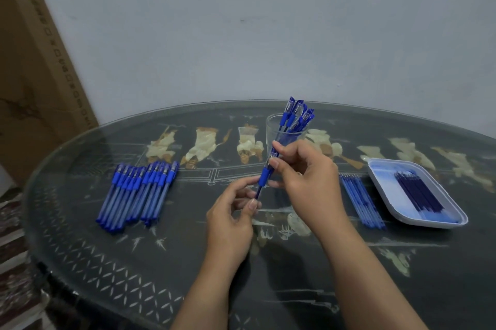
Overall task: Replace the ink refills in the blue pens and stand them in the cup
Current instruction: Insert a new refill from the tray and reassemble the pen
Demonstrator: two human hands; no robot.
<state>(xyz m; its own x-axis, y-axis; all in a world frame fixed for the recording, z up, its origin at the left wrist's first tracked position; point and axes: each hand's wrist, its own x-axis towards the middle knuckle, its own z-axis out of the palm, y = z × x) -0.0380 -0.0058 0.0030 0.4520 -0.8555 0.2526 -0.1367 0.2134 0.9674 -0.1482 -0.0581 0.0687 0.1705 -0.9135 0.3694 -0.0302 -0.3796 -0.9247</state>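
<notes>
two bare hands work one blue pen [264, 177] above a round glass-topped table [107, 262], and both are grasping it. the right hand's fingertips [274, 162] pinch the upper part of the pen just above its blue rubber grip. the thumb and forefinger of the left hand [233, 213] pinch the clear lower barrel, while its other fingers curl loosely beneath. the right hand [308, 176] arches over from the right, its wrist higher than the left one. the pen is held off the table, tilted, with its top leaning away from the person and to the right. whether its two halves are joined or parted under the fingers cannot be told.

just behind the hands stands a clear glass cup [270, 125], upright on the table. a bunch of capped pens [296, 114] stands in it, blue caps uppermost and leaning toward the right rim.

to the left, well apart from the hands, a row of pens [137, 192] lies flat, side by side, grips pointing away from the person. to the right of the right forearm, a small batch of pale blue refills [361, 202] lies in parallel on the glass. just beside them sits a shallow white tray [459, 215] holding a bundle of dark refills [418, 192].

a tall cardboard box [35, 74] leans against the grey wall [268, 21] at the far left, and a patterned rug [10, 249] shows below the table's edge.
</notes>
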